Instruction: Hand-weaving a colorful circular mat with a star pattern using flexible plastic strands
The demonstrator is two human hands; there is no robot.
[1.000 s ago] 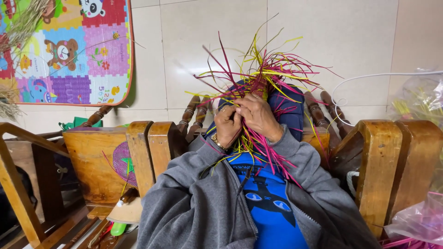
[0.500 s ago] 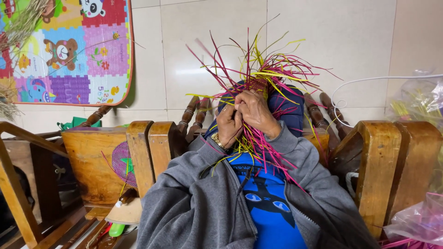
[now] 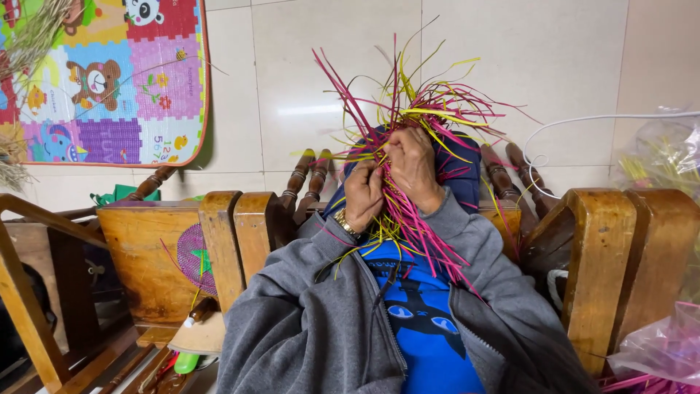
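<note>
Far left: colourful play mat [image 3: 109, 80] propped against the tiled wall [image 3: 554, 80], dry straw [image 3: 29, 44] hanging over its corner. Below it, wooden chairs [image 3: 219, 241] pushed together, a round woven piece [image 3: 197, 259] leaning on one. Centre: person in a grey jacket [image 3: 306, 321] over a blue shirt [image 3: 423, 321] holds a bundle of strips [image 3: 415, 117], pink and yellow-green, raised in front of them. Left hand [image 3: 362, 193], gold watch [image 3: 343, 222] on the wrist, is closed around the strips at the woven core; right hand [image 3: 413, 168] sits just beside it, fingers pinched tight on a few strands. Loose ends fan up and out above the hands; more trail down over the shirt. Strips look light, thin, springy, likely slick plastic, so they'd slip or kink if gripped at the free ends; best hold is near the crossing point where they bunch. Right: white cable [image 3: 583, 124] looping along the wall, another chair [image 3: 620, 255], clear bags [image 3: 663, 343] with more strips at the edge.
</note>
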